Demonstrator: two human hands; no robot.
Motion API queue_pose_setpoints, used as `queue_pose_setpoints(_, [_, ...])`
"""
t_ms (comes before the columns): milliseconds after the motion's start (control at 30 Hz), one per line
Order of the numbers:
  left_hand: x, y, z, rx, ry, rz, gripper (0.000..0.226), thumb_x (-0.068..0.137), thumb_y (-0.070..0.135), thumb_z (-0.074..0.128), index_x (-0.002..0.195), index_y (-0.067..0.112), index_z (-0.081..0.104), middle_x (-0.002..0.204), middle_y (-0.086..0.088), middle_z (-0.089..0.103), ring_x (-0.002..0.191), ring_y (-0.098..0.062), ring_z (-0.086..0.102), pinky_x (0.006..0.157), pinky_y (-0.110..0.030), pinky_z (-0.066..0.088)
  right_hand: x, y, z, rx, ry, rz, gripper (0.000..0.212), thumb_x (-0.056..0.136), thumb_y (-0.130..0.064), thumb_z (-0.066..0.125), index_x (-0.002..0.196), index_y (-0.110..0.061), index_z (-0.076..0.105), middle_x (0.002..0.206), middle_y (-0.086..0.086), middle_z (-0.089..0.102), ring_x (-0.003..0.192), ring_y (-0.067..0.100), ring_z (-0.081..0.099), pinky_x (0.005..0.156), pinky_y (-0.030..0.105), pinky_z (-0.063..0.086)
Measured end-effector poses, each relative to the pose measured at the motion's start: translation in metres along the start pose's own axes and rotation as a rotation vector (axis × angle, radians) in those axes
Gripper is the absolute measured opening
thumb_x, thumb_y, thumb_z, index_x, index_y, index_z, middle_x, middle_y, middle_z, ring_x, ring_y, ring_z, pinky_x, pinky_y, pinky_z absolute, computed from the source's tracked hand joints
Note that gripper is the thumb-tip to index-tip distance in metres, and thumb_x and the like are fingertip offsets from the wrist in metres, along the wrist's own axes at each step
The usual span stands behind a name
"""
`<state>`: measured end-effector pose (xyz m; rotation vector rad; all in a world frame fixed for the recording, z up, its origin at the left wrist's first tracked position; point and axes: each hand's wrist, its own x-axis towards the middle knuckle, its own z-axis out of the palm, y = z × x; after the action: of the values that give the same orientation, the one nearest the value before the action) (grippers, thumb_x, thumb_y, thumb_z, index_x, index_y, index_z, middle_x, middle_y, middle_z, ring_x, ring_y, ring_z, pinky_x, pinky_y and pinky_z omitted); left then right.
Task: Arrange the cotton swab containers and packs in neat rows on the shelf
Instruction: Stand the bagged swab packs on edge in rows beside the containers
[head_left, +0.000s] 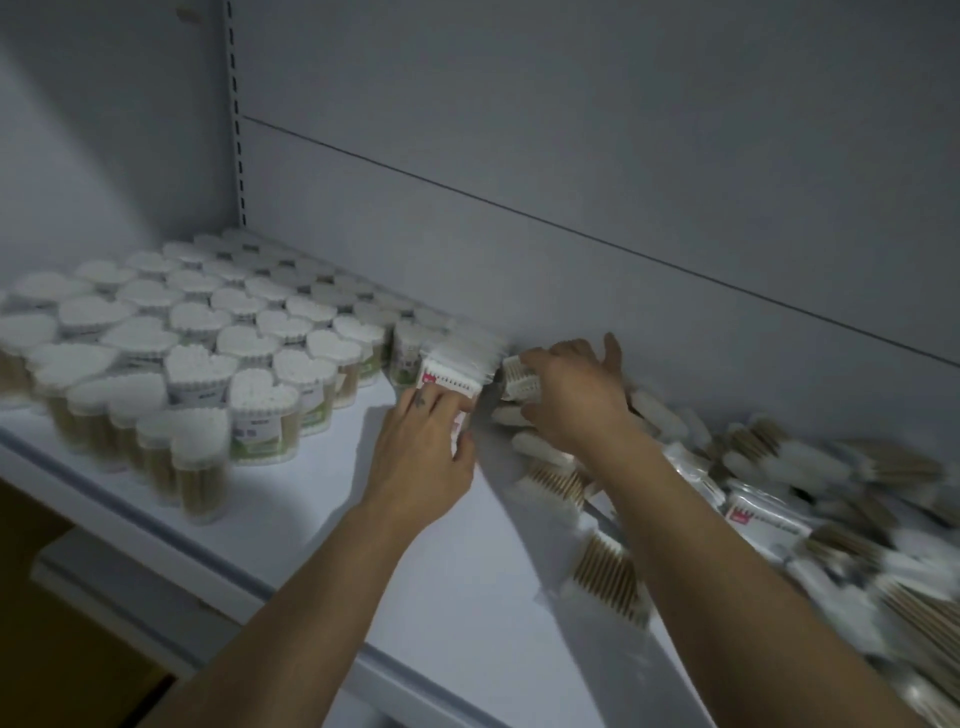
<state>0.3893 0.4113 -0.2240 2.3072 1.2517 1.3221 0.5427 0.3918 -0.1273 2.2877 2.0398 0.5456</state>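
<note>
Task roughly half done, we judge. On the left of the shelf (322, 467) the heart-shaped containers (208, 332) stand upright in diagonal rows running from the front edge back to the rear panel (571, 156). That block reads as sorted, though blur hides whether the nearest ones line up exactly. Between the block and the middle there is bare shelf. In the middle, against the rear panel, a short row of upright packs (457, 364) is started, touching the last containers. The left hand (421, 447) is at the near end of this row, its fingers (440, 402) curled onto the front pack with the red label, apparently holding the row together; we cannot tell how tight. The right hand (571, 400) is just beside it, fingers (540, 364) bent round a swab pack (519, 376) with the thumb lifted, and the pack sits just right of the row, close to the rear panel. We read this as a pack being added to the row, not yet seated. Left to do: the loose pile of packs (779, 509) on the right of the shelf, lying flat, overlapping and pointing every way, spreading from beside the right hand to the right edge of view. That is most of the packs, so the pack rows are barely begun. We cannot count them because of motion blur.
</note>
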Motion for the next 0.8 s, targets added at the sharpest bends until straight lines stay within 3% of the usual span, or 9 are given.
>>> queue_pose_setpoints(233, [-0.007,-0.009,-0.007,0.041,-0.014,-0.019,0.027,0.080,0.012,0.059,0.107,0.015,0.063,0.106,0.000,0.061,0.105,-0.021,0.045,0.083,-0.035,0.043,-0.003,0.020,0.001,0.120,0.154,0.061,0.030,0.090,-0.037,0.057,0.118,-0.027,0.062,0.117,0.002,0.063,0.115,0.025,0.052,0.112,0.043,0.021])
queue_pose_setpoints(300, [-0.009,-0.005,-0.006,0.028,-0.012,-0.034,0.030,0.080,0.018,0.058,0.110,0.016,0.062,0.111,0.001,0.061,0.109,-0.019,0.042,0.087,-0.038,0.044,-0.009,0.030,-0.005,0.185,0.316,0.089,0.026,0.093,-0.035,0.052,0.111,-0.022,0.066,0.109,0.006,0.067,0.103,0.029,0.058,0.098,0.039,0.037])
queue_pose_setpoints(367, [-0.009,0.001,-0.010,-0.011,0.009,-0.056,0.035,0.082,0.026,0.056,0.116,0.016,0.060,0.118,0.000,0.059,0.114,-0.020,0.041,0.093,-0.040,0.043,-0.019,0.036,-0.018,0.381,0.433,0.123,0.025,0.093,-0.030,0.055,0.109,-0.016,0.067,0.104,0.009,0.067,0.096,0.031,0.059,0.080,0.033,0.042])
queue_pose_setpoints(467, [-0.010,0.011,-0.023,-0.138,0.062,-0.110,0.037,0.090,0.027,0.060,0.125,0.017,0.055,0.124,0.002,0.055,0.117,-0.014,0.039,0.100,-0.036,0.038,-0.037,0.036,-0.032,0.777,0.373,0.137,0.021,0.094,-0.033,0.058,0.092,-0.014,0.067,0.082,0.003,0.067,0.078,0.024,0.059,0.065,0.030,0.039])
queue_pose_setpoints(567, [-0.013,0.015,-0.040,-0.269,0.048,-0.186,0.042,0.092,0.031,0.063,0.131,0.026,0.049,0.121,0.014,0.050,0.105,-0.001,0.039,0.093,-0.028,0.041,-0.046,0.025,-0.033,1.070,0.256,0.146,0.022,0.094,-0.031,0.058,0.090,-0.014,0.071,0.078,0.000,0.069,0.068,0.011,0.060,0.062,0.027,0.045])
queue_pose_setpoints(700, [-0.019,0.012,-0.058,-0.446,-0.046,-0.228,0.047,0.090,0.036,0.065,0.134,0.032,0.046,0.118,0.020,0.056,0.102,0.008,0.053,0.077,-0.008,0.043,-0.047,0.004,-0.024,1.223,0.163,0.112,0.013,0.090,-0.026,0.065,0.094,-0.015,0.070,0.084,0.000,0.072,0.073,0.012,0.064,0.066,0.027,0.048])
queue_pose_setpoints(800, [-0.021,0.009,-0.067,-0.523,-0.095,-0.245,0.045,0.089,0.027,0.067,0.131,0.030,0.051,0.109,0.015,0.061,0.095,0.007,0.058,0.071,-0.008,0.045,-0.043,-0.014,-0.017,1.334,0.101,0.104,0.018,0.088,-0.019,0.068,0.095,-0.002,0.065,0.084,0.011,0.070,0.066,0.012,0.061,0.059,0.025,0.047])
